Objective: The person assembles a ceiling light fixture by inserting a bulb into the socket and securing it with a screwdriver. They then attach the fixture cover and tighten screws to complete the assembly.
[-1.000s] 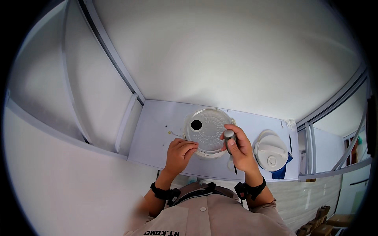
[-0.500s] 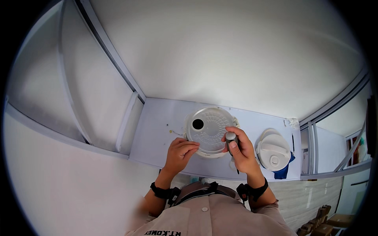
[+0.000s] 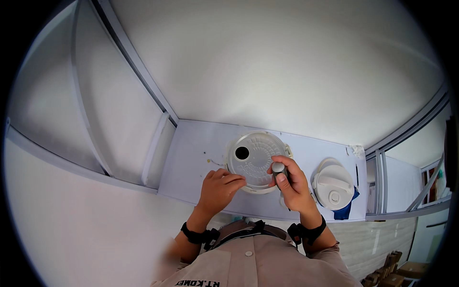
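Note:
A round, whitish appliance base (image 3: 260,167) lies on the table in front of me, with ribbed rings of slots and a dark round hole (image 3: 242,153) at its upper left. My left hand (image 3: 221,189) is at its near left rim, thumb and fingertips drawn together in a pinch; anything between them is too small to see. Over the right side of the base, my right hand (image 3: 292,184) is wrapped round a screwdriver (image 3: 278,168), its dark handle with a grey round end pointing up. Most of its lower part is hidden by the hand.
To the right sits a white appliance lid (image 3: 333,186) with a handle and round button, partly over a blue cloth (image 3: 342,213). A dark thin stick (image 3: 356,175) and a crumpled white scrap (image 3: 356,150) lie near the table's right edge. Walls and metal frames enclose the table (image 3: 186,162).
My left hand has shifted slightly to the right along the rim, fingers still together. The right hand keeps hold of the screwdriver, which has tilted a little.

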Demonstrator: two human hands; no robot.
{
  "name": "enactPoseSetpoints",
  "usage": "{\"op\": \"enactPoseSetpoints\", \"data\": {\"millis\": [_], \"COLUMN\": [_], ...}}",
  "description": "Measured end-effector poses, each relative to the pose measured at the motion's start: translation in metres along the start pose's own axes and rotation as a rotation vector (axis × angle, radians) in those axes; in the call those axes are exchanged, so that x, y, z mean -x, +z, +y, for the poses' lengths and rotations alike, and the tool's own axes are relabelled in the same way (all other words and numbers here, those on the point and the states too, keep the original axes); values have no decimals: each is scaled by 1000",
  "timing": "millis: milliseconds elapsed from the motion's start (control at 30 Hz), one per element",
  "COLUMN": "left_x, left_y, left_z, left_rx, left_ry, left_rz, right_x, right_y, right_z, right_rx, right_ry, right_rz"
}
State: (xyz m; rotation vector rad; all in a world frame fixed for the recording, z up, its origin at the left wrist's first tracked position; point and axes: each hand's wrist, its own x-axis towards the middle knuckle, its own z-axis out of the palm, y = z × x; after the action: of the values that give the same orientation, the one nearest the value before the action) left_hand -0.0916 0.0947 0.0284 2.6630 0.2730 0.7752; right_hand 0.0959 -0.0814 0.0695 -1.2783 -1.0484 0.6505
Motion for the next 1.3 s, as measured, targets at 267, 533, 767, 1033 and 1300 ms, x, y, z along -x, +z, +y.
{"op": "enactPoseSetpoints", "data": {"millis": [267,533,767,1033,1300], "left_x": [6,14,21,21,25], "left_y": [14,24,42,48,52], "left_z": [-15,-18,-20,-21,-22], "left_rx": [335,657,460,424,481], "left_ry": [-145,-404,-241,-133,-270], "left_rz": [26,108,197,295,369], "right_x": [-1,4,4,1,-2], "right_y": [-2,1,31,35,36], "right_z": [-2,5,20,21,22], "right_rx": [5,223,860,884,786], "right_ry": [-33,32,-85,1,80], "right_rz": [-10,-57,-123,-79,-10]}}
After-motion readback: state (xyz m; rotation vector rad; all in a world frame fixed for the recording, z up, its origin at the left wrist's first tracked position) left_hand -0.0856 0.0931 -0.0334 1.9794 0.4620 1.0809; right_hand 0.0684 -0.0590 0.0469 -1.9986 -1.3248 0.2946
